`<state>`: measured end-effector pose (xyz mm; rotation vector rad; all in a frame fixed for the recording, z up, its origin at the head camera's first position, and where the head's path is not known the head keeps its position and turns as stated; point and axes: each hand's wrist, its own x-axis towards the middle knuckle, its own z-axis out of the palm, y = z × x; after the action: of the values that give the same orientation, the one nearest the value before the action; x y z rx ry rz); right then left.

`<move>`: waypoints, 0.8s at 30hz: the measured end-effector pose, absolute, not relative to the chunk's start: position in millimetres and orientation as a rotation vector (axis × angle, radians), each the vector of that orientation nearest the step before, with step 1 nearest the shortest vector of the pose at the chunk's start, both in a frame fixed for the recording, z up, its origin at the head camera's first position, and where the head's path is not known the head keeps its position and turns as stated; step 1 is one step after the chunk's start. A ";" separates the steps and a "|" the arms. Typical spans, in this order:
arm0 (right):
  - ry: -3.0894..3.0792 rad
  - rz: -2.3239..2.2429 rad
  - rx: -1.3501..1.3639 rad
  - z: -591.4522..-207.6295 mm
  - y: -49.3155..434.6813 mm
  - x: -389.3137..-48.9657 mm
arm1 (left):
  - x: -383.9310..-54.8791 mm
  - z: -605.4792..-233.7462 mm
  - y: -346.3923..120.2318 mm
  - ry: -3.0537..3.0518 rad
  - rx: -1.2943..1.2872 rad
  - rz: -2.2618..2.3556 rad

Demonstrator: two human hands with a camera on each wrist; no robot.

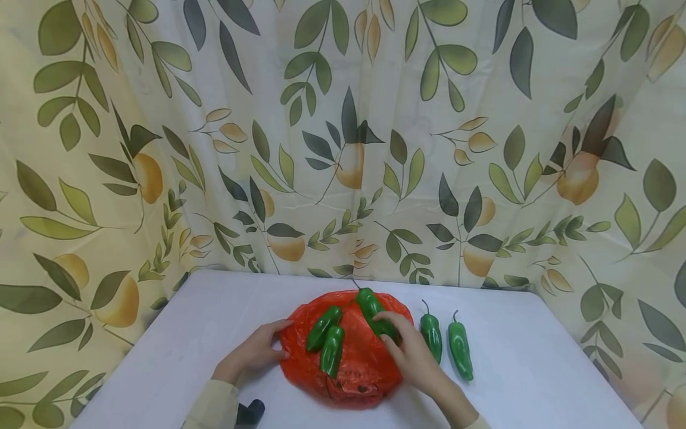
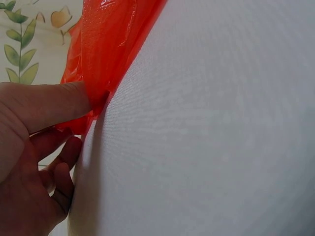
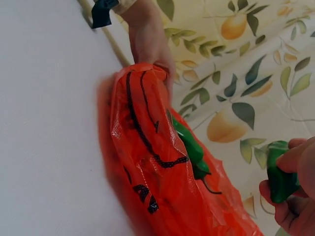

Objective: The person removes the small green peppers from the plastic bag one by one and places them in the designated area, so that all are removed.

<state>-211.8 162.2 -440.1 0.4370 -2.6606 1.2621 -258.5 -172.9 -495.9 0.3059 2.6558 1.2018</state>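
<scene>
A red plastic bag lies spread in a rounded heap on the white table, black print showing on its near side. Two green peppers rest side by side on top of it. My right hand pinches another green pepper between thumb and fingers over the bag's far right part, its stem pointing away. That held pepper also shows at the right of the right wrist view. At the bag's left edge my left hand grips the plastic, thumb and fingers around the rim in the left wrist view.
Two more green peppers, one beside the bag and another farther right, lie on the white tabletop. A leaf-and-fruit patterned curtain hangs behind the table. Something black sits near my left sleeve.
</scene>
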 end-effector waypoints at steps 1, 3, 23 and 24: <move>-2.653 1.263 0.435 -439.7 162.8 -211.7 | -258.4 -495.8 -172.8 2.656 0.303 1.200; -2.638 1.266 0.443 -439.2 164.1 -212.1 | -258.6 -496.1 -172.6 2.657 0.297 1.198; -2.587 1.452 0.339 -436.1 171.8 -216.1 | -260.1 -495.3 -173.0 2.658 0.323 1.177; -2.586 1.455 0.323 -436.1 171.9 -216.2 | -260.0 -495.2 -172.9 2.660 0.325 1.177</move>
<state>-216.2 171.9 -436.1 0.3235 -2.5857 1.4551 -260.0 -172.9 -495.2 0.3251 2.6600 1.1774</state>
